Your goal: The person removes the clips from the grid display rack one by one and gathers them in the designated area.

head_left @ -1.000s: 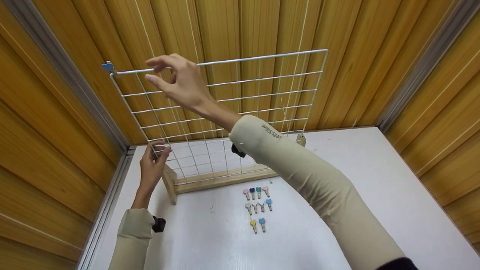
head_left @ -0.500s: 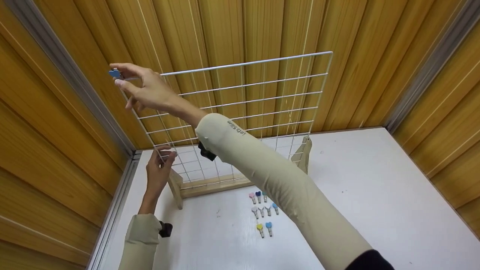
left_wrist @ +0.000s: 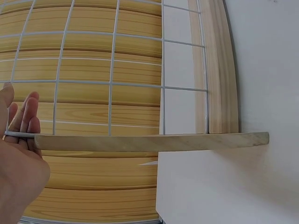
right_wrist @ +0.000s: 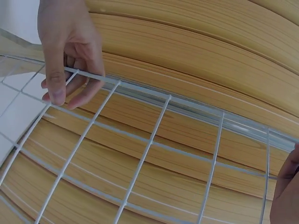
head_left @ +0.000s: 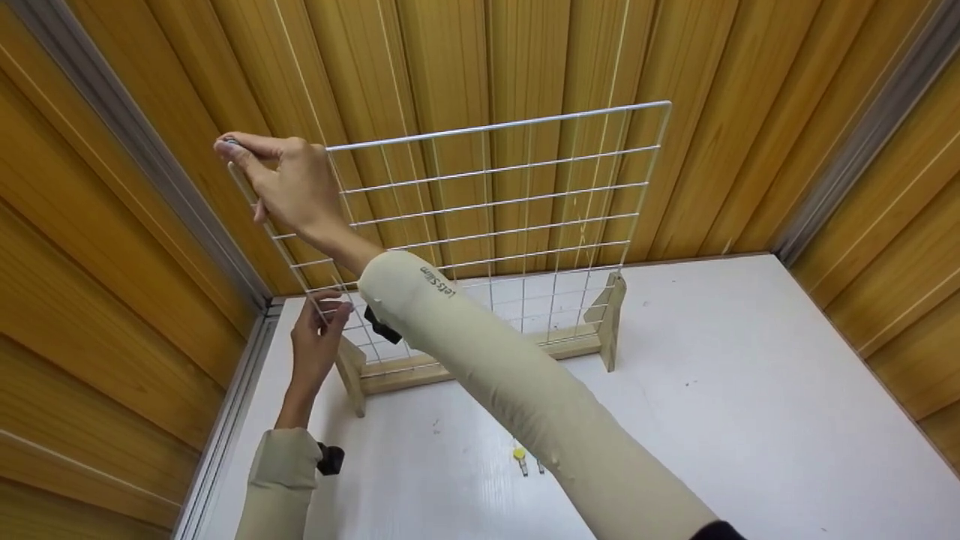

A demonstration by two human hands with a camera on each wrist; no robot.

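Note:
At the top left corner of a white wire grid panel [head_left: 495,127], my right hand [head_left: 300,184] pinches a small heart-topped clothespin [head_left: 232,141] between thumb and index finger. The fingertips hide nearly all of the clothespin. Lower down, my left hand [head_left: 313,341] holds the panel's left side wire, thumb in front and fingers curled around it. In the right wrist view the left hand [right_wrist: 72,51] grips that edge wire, while the right hand [right_wrist: 286,193] shows only partly at the right border. The panel stands upright in a wooden stand [head_left: 613,322].
A yellow heart clothespin [head_left: 519,454] lies on the white table [head_left: 720,420], beside another one partly covered by the right sleeve [head_left: 480,367]. Wood-patterned walls [head_left: 450,60] enclose the table behind and at both sides.
My right hand has moved left along the top wire to the corner and closed its thumb and index finger on the blue heart clothespin there. The left hand has kept its hold on the panel.

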